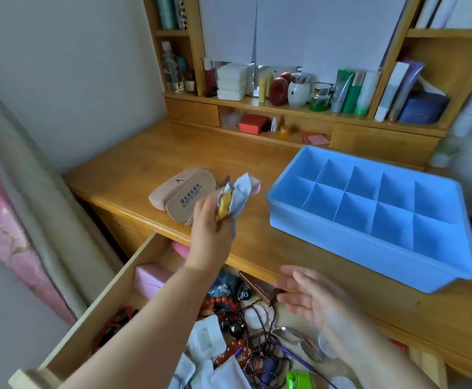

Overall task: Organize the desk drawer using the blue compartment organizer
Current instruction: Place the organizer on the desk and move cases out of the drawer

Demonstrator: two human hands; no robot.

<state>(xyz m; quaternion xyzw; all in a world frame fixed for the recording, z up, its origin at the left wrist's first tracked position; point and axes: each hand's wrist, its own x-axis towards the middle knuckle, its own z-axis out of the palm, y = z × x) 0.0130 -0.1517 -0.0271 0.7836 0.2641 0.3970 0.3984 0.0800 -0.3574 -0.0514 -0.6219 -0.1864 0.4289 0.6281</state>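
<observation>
A blue compartment organizer (369, 242) is seen at the right of the frame, set upright on the wooden worktop (133, 175) and turned at an angle to its front edge. It is divided into ten open cells in two rows of five, all of them bare. The desk drawer (94, 313) is pulled open at the lower left and centre, its light wooden side wall running diagonally, and beads, packets and small cases are heaped loosely inside
</observation>
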